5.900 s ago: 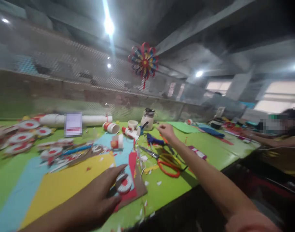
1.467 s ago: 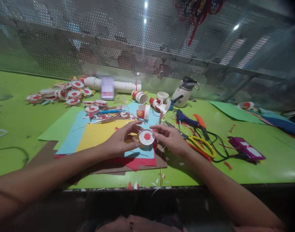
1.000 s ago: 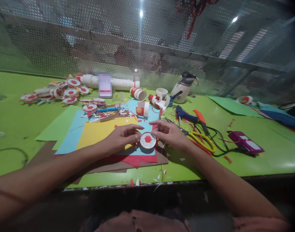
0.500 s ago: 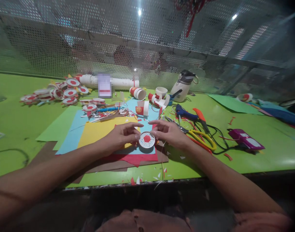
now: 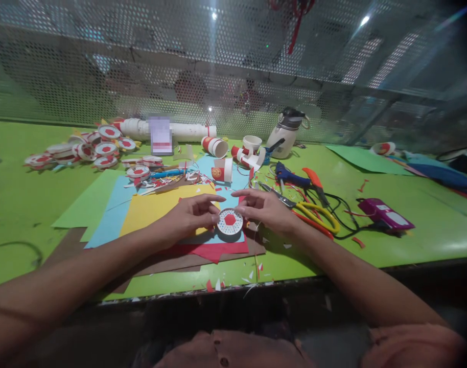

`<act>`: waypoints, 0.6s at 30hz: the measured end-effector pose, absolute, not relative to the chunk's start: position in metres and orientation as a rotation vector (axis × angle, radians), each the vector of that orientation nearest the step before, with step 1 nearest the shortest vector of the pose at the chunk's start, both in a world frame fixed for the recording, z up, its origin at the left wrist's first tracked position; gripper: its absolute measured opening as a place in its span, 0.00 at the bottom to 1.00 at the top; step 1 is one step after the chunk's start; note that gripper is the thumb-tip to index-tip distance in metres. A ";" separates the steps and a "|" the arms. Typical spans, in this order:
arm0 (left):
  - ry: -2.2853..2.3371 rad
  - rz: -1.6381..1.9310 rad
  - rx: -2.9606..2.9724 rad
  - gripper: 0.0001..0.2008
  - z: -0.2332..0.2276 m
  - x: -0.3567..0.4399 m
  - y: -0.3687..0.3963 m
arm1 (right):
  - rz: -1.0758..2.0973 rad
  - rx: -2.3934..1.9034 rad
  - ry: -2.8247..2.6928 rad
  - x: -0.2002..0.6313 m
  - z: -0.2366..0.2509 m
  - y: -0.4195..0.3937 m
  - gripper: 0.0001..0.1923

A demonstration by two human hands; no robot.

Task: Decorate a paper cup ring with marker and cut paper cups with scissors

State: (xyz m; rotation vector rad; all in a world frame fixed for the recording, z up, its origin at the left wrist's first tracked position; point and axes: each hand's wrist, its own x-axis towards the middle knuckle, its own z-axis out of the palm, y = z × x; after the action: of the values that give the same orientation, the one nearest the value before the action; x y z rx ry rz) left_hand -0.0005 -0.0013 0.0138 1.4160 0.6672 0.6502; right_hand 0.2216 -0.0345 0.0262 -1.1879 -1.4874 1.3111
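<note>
Between my hands I hold a small round white paper disc (image 5: 230, 222) with a red centre, tilted towards me just above a stack of coloured paper sheets (image 5: 153, 212). My left hand (image 5: 191, 214) pinches its left edge with fingertips. Its right edge is gripped by my right hand (image 5: 266, 208). Both forearms reach in from the near table edge.
Yellow and orange scissors (image 5: 313, 212), a blue glue gun (image 5: 290, 179), a purple device (image 5: 384, 220) and cables lie to the right. Paper cups (image 5: 218, 148), a white tube (image 5: 187, 132), a white jug (image 5: 285, 138) and a pile of finished discs (image 5: 84, 151) sit behind, before a perforated mesh wall.
The disc and both hands have sunk slightly towards the paper stack over the last second. Much earlier, my right hand was stretched out to the tools while my left pressed the disc.
</note>
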 end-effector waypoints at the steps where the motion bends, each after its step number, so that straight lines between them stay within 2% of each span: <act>1: 0.665 0.654 1.401 0.22 0.014 -0.001 -0.001 | 1.307 -1.190 -1.485 0.221 0.026 -0.034 0.19; 18: 0.710 0.748 1.408 0.23 0.012 0.000 0.002 | 1.287 -1.134 -1.450 0.219 0.024 -0.036 0.23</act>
State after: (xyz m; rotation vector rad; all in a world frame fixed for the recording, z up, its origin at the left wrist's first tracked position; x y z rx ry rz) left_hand 0.0004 0.0024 0.0118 1.4078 0.7101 0.7485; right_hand 0.2193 -0.0357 0.0238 -1.1336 -1.4503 1.2869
